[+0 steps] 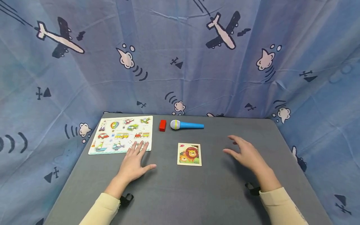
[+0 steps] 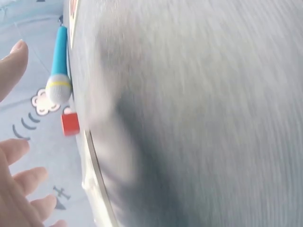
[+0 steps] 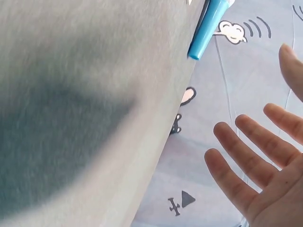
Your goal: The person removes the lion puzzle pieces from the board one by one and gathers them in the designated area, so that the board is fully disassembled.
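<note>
My left hand [image 1: 132,166] is held with fingers spread near the lower right edge of a vehicle picture board [image 1: 121,135], and holds nothing. My right hand [image 1: 248,155] hovers over the right part of the table with thumb and fingers apart, also holding nothing. Between the hands lies a small square lion puzzle [image 1: 189,154]. Behind it a toy microphone [image 1: 188,125] with a blue handle lies on its side, its grey head pointing left. A red block [image 1: 162,125] sits between the microphone and the board. In the left wrist view the microphone [image 2: 59,66] and block [image 2: 70,124] show beyond the fingers.
The grey table [image 1: 180,193] is bordered at the back and sides by a blue curtain [image 1: 157,78] printed with airplanes and clouds. A black strap [image 1: 126,199] is at the left wrist, another strap [image 1: 252,188] at the right wrist.
</note>
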The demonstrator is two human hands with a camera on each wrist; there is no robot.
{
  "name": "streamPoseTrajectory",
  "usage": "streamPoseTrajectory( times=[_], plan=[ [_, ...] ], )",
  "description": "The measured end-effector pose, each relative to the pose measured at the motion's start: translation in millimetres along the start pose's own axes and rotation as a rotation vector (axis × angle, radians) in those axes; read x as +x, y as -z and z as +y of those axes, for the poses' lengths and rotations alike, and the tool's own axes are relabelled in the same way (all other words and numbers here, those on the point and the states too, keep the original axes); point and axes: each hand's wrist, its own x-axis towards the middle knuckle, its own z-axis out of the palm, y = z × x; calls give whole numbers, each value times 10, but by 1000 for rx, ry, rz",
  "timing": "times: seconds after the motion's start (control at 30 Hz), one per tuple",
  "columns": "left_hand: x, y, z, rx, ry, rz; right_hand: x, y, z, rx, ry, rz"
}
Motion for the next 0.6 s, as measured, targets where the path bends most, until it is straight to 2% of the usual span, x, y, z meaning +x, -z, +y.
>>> streamPoseTrajectory(
  times=[0.23, 0.6],
  plan=[
    [82, -119, 162, -9, -5, -27, 67, -128, -87, 31, 43, 3],
    [244, -297, 448, -55, -4, -97, 168, -304, -278, 88, 34, -15]
  ],
)
